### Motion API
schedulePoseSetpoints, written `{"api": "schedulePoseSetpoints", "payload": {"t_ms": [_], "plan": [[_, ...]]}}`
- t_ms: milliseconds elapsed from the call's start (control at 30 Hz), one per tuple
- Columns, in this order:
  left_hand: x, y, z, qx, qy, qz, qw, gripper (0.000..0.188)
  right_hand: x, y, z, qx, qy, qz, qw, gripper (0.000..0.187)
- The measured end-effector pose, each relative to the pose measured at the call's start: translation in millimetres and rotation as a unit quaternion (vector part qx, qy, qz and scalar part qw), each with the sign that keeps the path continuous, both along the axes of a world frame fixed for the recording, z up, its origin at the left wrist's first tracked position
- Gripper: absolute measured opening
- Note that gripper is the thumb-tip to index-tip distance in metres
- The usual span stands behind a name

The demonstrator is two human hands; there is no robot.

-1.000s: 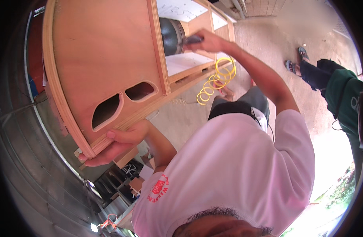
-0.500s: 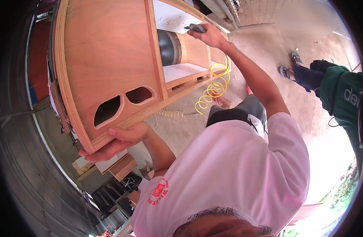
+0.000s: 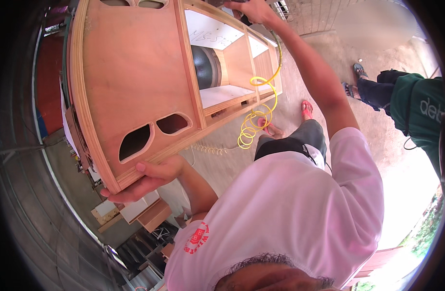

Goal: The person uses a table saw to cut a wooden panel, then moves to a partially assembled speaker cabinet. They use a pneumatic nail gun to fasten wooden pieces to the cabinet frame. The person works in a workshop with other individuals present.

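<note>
A large plywood speaker cabinet [image 3: 135,72] spans the upper left, with open compartments and rounded cut-out slots in its panel. My left hand [image 3: 157,175] grips its near lower corner, thumb on the plywood edge and fingers underneath. At the top edge of the view, my right hand [image 3: 258,10] is closed around a dark air gun [image 3: 244,20], beyond the cabinet's far side. Part of that tool is hidden by the hand and cut off by the frame. A yellow coiled air hose [image 3: 254,127] runs up to it. Inside the cabinet shows a dark, round, curved part [image 3: 205,68].
Another person in a dark green top [image 3: 423,109] stands at the right on the concrete floor [image 3: 348,140]. Wooden boxes and boards [image 3: 153,213] lie below the cabinet's near corner. Corrugated metal sheeting [image 3: 33,194] lines the left. The hose coils hang near my legs.
My right hand has moved up and away with the air gun, from over the cabinet's opening to beyond its far edge. My left hand keeps its grip on the corner.
</note>
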State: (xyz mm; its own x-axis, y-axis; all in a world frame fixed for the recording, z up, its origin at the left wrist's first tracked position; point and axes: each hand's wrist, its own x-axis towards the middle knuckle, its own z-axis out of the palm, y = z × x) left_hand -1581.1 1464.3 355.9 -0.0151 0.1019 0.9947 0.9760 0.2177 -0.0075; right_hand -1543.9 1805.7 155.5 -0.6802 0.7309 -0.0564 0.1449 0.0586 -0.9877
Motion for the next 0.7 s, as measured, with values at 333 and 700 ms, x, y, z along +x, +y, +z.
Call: {"api": "schedulePoseSetpoints", "payload": {"t_ms": [333,700], "plan": [[2,0,0,-0.013,-0.01,0.002,1.0,0.081,-55,22,-33,-0.028,0.03,0.045,0.998,0.042],[0,4,-4,0.027,-0.003,-0.022,0.999,0.082,-45,34,-40,-0.171,0.048,0.042,0.983,0.038]]}}
